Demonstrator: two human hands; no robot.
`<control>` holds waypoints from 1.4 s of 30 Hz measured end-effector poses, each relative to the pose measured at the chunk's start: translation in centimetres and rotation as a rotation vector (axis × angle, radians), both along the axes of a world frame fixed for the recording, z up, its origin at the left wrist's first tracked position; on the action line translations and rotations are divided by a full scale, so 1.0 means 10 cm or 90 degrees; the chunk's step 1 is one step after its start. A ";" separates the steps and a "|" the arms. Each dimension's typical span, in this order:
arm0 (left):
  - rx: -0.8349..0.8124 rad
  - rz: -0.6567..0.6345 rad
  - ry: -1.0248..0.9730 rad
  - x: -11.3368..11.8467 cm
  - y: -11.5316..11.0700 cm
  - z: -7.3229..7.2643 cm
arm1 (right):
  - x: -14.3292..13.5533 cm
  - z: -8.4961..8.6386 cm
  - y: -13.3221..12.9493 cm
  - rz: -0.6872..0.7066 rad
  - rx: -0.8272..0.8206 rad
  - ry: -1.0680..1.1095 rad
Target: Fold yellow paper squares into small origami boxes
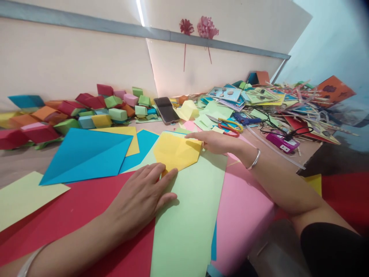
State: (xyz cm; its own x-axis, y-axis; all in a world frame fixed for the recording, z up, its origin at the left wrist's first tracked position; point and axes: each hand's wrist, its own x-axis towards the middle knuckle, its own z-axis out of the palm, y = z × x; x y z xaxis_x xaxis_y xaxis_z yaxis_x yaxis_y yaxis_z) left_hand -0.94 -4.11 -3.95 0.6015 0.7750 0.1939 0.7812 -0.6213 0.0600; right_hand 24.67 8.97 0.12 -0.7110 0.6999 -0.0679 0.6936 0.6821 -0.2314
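Observation:
A yellow piece of folded paper [175, 150] with crease lines lies on a pale green sheet [190, 215]. My left hand [144, 192] rests spread at its near left edge, fingertips touching the paper. Across its far right side reaches my right hand [211, 141], fingers stretched out over the top edge. Part of the paper's right edge is hidden under that hand. Beneath and around lie a red sheet [127, 234], a pink sheet [245, 204] and a blue folded sheet [86, 154].
Several folded paper boxes [95, 102] line the wall at the left. A phone [166, 110], scissors [230, 126], a blue glue gun [246, 119] and a purple power socket [281, 142] lie beyond my hands. Paper scraps and craft pieces heap at the right; the table edge drops off there.

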 end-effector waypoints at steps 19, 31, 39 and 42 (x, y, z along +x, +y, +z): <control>-0.022 0.071 0.056 0.06 0.04 0.09 | -0.13 0.14 -0.28 0.404 0.201 0.054; -0.067 -0.002 0.069 0.10 -0.09 -0.01 | -0.37 -0.14 -0.18 0.011 -0.015 -0.029; -0.043 -0.026 0.032 0.11 -0.12 -0.02 | -0.43 -0.09 -0.25 -0.031 0.002 -0.111; -0.014 -0.039 0.022 0.10 -0.14 -0.07 | -0.45 -0.08 -0.28 -0.036 0.018 -0.140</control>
